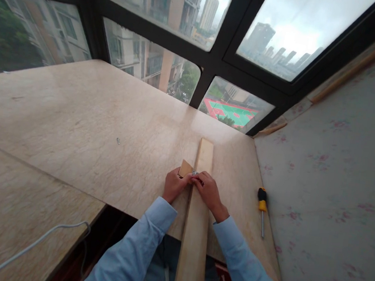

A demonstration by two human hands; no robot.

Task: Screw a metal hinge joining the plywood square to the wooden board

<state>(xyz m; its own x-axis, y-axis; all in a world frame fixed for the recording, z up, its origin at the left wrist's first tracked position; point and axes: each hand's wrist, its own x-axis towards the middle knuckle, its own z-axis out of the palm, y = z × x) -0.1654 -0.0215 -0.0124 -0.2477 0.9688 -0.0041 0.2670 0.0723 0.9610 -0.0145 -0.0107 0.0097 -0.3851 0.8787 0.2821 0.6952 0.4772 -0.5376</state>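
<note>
A long, pale wooden board (193,239) runs away from my body over the front edge of the counter. My left hand (174,184) is closed around a small flat brown wooden piece (186,168), just left of the board. My right hand (207,188) rests over the board with its fingers pinched together, its fingertips meeting those of my left hand. Between the fingertips shows a small shiny metal piece (195,173); its kind is too small to make out, and the fingers partly cover it.
A yellow-and-black screwdriver (262,201) lies at the right, near the flower-patterned wall (323,190). On the stone-look counter (76,115) is a small metal item (118,141). A white cable (43,241) crosses the lower left beside a dark gap. Windows line the back.
</note>
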